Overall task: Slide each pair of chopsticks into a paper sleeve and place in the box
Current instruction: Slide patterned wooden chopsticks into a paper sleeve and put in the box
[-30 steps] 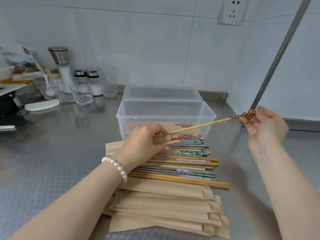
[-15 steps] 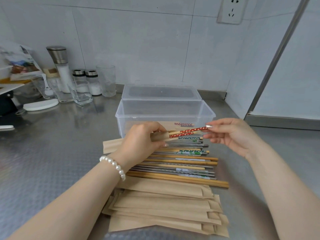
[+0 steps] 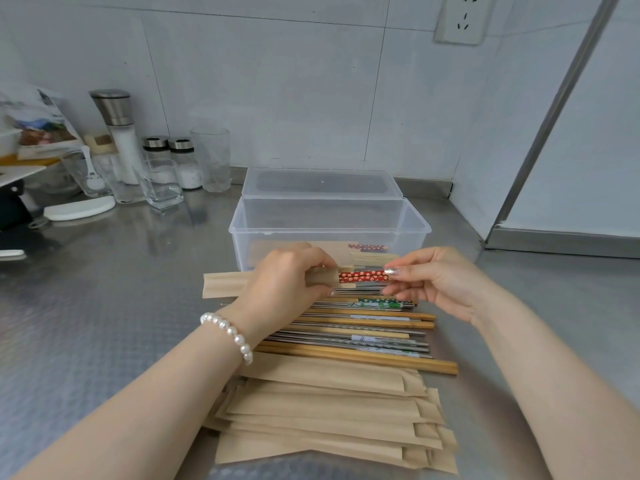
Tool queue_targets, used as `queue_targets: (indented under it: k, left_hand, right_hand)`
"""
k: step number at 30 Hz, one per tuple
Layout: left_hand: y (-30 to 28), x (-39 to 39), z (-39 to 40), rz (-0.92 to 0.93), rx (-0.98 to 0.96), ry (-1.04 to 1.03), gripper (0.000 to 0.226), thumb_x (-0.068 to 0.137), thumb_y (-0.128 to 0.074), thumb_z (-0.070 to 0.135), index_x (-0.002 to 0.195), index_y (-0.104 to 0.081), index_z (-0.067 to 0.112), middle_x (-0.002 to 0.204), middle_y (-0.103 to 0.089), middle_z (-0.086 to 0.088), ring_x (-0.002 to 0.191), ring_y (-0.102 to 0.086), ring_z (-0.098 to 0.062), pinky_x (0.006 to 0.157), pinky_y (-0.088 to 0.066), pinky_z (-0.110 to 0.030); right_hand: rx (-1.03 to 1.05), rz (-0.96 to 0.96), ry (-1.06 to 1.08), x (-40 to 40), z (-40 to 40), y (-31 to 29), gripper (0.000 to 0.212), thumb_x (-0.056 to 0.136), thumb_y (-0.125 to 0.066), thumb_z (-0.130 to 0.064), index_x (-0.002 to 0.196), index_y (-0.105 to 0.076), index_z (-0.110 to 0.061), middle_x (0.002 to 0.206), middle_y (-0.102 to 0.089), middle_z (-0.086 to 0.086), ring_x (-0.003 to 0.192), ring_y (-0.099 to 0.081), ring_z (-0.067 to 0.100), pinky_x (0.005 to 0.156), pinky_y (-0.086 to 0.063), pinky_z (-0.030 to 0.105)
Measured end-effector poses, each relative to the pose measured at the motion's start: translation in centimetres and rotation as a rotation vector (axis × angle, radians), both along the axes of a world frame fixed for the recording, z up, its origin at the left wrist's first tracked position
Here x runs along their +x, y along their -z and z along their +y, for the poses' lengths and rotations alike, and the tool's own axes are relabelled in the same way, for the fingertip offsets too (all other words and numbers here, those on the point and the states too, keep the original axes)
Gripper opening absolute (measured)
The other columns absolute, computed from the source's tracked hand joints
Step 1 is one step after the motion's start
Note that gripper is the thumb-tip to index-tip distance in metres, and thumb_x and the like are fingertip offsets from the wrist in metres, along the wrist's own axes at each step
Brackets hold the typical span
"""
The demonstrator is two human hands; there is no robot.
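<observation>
My left hand (image 3: 289,284) pinches the open end of a brown paper sleeve (image 3: 225,285) that lies across the counter. A pair of red flowered chopsticks (image 3: 363,276) sticks out of it, both mostly inside. My right hand (image 3: 436,282) holds their red ends between thumb and fingertips. Just behind stands the clear plastic box (image 3: 329,221), open, with a filled sleeve or two inside. Loose chopsticks (image 3: 363,332) of wood and metal lie in a row below my hands. A stack of empty sleeves (image 3: 329,420) lies nearest to me.
The box's lid (image 3: 322,183) rests flat behind it. Glasses, shakers and a pepper mill (image 3: 117,133) crowd the back left by the tiled wall. A white dish (image 3: 79,209) lies left. A metal frame (image 3: 554,98) and wall close off the right.
The second red chopstick, held out to the right a second ago, has slid into the sleeve beside the first. My right hand has come in to the sleeve's mouth.
</observation>
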State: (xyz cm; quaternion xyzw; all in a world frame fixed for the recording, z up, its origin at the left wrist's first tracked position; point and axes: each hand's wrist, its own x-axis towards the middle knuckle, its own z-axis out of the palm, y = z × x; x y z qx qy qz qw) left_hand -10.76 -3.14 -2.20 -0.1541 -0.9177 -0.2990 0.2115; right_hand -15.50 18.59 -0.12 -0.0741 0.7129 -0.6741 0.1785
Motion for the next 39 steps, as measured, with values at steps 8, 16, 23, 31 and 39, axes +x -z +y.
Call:
queue_targets:
  k: [8, 16, 23, 31, 39]
  left_hand:
    - [-0.2, 0.1, 0.2, 0.029, 0.011, -0.012, 0.041, 0.069, -0.077, 0.028, 0.107, -0.064, 0.018, 0.093, -0.061, 0.007, 0.084, -0.054, -0.007, 0.078, -0.047, -0.022]
    - [-2.1, -0.4, -2.3, 0.43, 0.25, -0.288, 0.035, 0.083, -0.05, 0.043, 0.1, -0.064, 0.016, 0.092, -0.058, 0.009, 0.088, -0.052, -0.01, 0.083, -0.037, -0.027]
    - [-1.9, -0.9, -3.8, 0.365, 0.318, -0.393, 0.04, 0.088, -0.035, 0.039, 0.11, -0.061, 0.019, 0.109, -0.061, 0.001, 0.105, -0.05, -0.017, 0.088, -0.025, -0.025]
    - [-1.8, -1.2, -4.4, 0.321, 0.377, -0.43, 0.034, 0.088, -0.036, 0.031, 0.109, -0.061, 0.021, 0.109, -0.061, 0.002, 0.106, -0.049, -0.016, 0.088, -0.023, -0.024]
    - [-1.8, -1.2, -4.3, 0.299, 0.384, -0.419, 0.036, 0.088, -0.036, 0.033, 0.109, -0.061, 0.019, 0.109, -0.061, 0.0, 0.106, -0.05, -0.02, 0.089, -0.028, -0.03]
  right_hand:
    - [-0.085, 0.027, 0.085, 0.0, -0.6, -0.1, 0.012, 0.079, -0.061, 0.008, 0.085, -0.068, 0.002, 0.066, -0.07, 0.014, 0.056, -0.069, 0.018, 0.048, -0.054, 0.019]
    - [-0.363, 0.123, 0.408, -0.8, 2.9, -2.9, 0.007, 0.085, -0.055, 0.002, 0.086, -0.062, -0.001, 0.056, -0.068, 0.004, 0.05, -0.064, 0.009, 0.047, -0.05, 0.014]
    - [-0.115, 0.273, 0.611, -2.8, 3.6, -5.1, 0.01, 0.082, -0.067, -0.009, 0.09, -0.068, -0.004, 0.052, -0.068, -0.007, 0.056, -0.049, 0.006, 0.042, -0.035, 0.011]
    - [0.295, 0.348, 0.388, -3.9, -1.2, -7.0, 0.01, 0.08, -0.066, 0.001, 0.09, -0.069, 0.002, 0.039, -0.06, -0.01, 0.045, -0.056, -0.003, 0.039, -0.034, 0.006]
    - [1.044, 0.344, 0.285, -5.5, -3.5, -5.7, 0.022, 0.069, -0.073, -0.014, 0.087, -0.072, -0.003, 0.081, -0.067, 0.011, 0.076, -0.06, 0.025, 0.066, -0.047, 0.029]
